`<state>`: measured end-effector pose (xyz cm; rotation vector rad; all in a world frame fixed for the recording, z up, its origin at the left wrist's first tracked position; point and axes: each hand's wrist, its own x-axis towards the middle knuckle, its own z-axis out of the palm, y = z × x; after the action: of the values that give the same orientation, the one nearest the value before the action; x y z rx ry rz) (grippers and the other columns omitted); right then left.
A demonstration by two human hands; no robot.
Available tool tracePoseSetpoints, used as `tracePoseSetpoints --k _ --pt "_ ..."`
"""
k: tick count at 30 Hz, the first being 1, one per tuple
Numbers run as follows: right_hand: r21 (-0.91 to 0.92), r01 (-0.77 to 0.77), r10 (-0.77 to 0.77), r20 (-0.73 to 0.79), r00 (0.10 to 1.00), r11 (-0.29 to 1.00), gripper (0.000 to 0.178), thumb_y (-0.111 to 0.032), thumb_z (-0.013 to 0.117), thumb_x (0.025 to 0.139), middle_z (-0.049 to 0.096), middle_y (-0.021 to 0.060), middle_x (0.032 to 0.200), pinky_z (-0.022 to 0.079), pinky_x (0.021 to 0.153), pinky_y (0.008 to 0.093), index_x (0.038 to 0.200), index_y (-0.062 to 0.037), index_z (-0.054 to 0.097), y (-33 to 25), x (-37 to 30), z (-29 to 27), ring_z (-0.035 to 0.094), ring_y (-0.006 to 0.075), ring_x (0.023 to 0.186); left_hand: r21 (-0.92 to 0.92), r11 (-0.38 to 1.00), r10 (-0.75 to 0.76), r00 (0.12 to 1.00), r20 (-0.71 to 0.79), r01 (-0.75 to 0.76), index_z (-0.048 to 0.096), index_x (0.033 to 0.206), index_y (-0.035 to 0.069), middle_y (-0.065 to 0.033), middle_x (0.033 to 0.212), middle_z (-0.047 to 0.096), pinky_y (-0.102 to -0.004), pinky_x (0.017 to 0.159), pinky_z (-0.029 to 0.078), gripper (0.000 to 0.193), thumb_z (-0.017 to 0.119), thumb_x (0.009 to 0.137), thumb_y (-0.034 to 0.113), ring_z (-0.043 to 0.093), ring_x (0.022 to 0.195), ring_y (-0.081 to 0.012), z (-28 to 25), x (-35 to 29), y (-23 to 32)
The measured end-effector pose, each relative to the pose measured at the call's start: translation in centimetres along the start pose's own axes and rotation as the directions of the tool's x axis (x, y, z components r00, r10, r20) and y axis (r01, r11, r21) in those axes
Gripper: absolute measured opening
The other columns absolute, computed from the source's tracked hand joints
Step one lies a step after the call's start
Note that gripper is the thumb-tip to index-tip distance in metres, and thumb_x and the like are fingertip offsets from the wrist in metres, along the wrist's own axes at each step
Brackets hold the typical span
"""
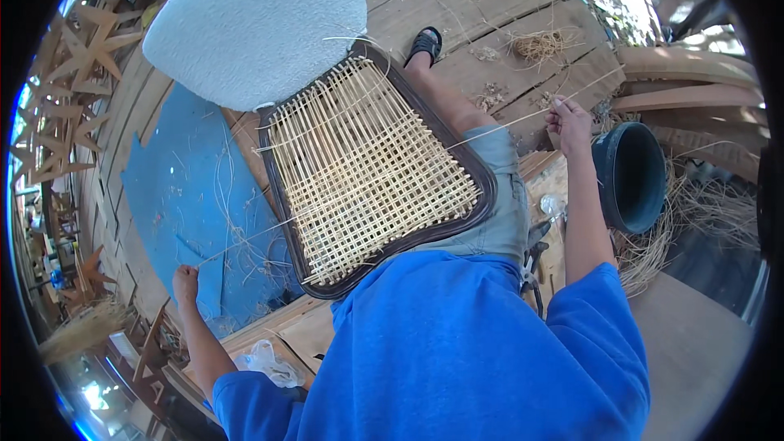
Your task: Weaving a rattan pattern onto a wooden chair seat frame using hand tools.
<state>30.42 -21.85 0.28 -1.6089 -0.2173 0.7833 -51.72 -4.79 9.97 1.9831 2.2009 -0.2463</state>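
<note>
A dark-framed chair seat (pixel 483 184) lies across my lap, strung with pale cane. Its near part is a woven grid (pixel 376 204); toward the far edge the strands run mostly lengthwise, with a few crossing. One thin cane strand (pixel 506 124) stretches out past both sides of the frame. Low at the left, my left hand (pixel 186 284) is closed on one end of it, away from the frame. My right hand (pixel 569 124), raised at the right, pinches the other side, and a loose tip extends beyond the fingers. A pale, textured rounded panel (pixel 261 24) adjoins the seat's far edge.
Blue sheeting (pixel 163 188) covers planks at the left. A dark bucket (pixel 604 167) stands beside my right forearm, near loose cane fibres (pixel 719 212). Pliers-like tools (pixel 535 257) lie by my right hip. A fibre tangle (pixel 541 46) sits on the floor; wooden star-shaped pieces (pixel 98 41) stand far left.
</note>
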Motion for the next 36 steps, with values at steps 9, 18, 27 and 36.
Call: tracePoseSetpoints --k 9,18,27,36 --pt "-0.106 0.125 -0.138 -0.121 0.983 0.986 0.015 -0.021 0.056 0.086 0.054 0.0012 0.066 0.044 0.050 0.0247 0.089 -0.0070 0.059 -4.9 3.1 -4.4 0.053 0.0106 0.055 0.022 0.996 0.087 0.968 -0.237 -0.084 0.059 0.082 -0.002 -0.0214 0.080 0.060 -0.0444 0.068 0.043 0.034 0.051 0.086 0.031 0.058 0.076 -0.0367 -2.1 -0.3 0.0" --pt "-0.591 0.128 0.278 0.546 0.790 0.797 0.028 -0.027 0.050 0.085 0.059 0.0014 0.063 0.043 0.045 0.0209 0.093 -0.0033 0.063 -6.1 -9.9 4.4 0.054 0.0096 0.049 -0.791 0.533 0.671 0.720 0.178 -0.301 0.056 0.105 0.003 -0.0090 0.097 0.062 -0.0316 0.075 0.047 0.025 0.049 0.085 0.016 0.060 0.082 -0.0204 -1.4 -13.1 39.4" --pt "0.088 -0.236 0.112 0.689 0.716 0.968 0.007 -0.009 0.057 0.085 0.058 0.0058 0.071 0.046 0.053 0.0229 0.085 -0.0022 0.055 0.2 -19.2 11.4 0.055 0.0110 0.059 -0.784 0.542 0.734 0.625 0.268 -0.301 0.058 0.094 0.004 -0.0140 0.074 0.060 -0.0381 0.066 0.047 0.022 0.049 0.086 0.022 0.060 0.069 -0.0283 2.9 -16.4 41.4" --pt "-0.247 0.228 -0.173 0.223 0.959 0.942 0.014 -0.015 0.062 0.085 0.059 0.0035 0.068 0.043 0.050 0.0201 0.082 -0.0018 0.058 -1.6 -10.2 12.4 0.054 0.0086 0.055 -0.561 0.779 0.507 0.809 0.297 -0.282 0.059 0.087 0.001 -0.0122 0.072 0.059 -0.0340 0.064 0.045 0.024 0.053 0.085 0.025 0.057 0.066 -0.0201 2.5 -10.1 33.1"
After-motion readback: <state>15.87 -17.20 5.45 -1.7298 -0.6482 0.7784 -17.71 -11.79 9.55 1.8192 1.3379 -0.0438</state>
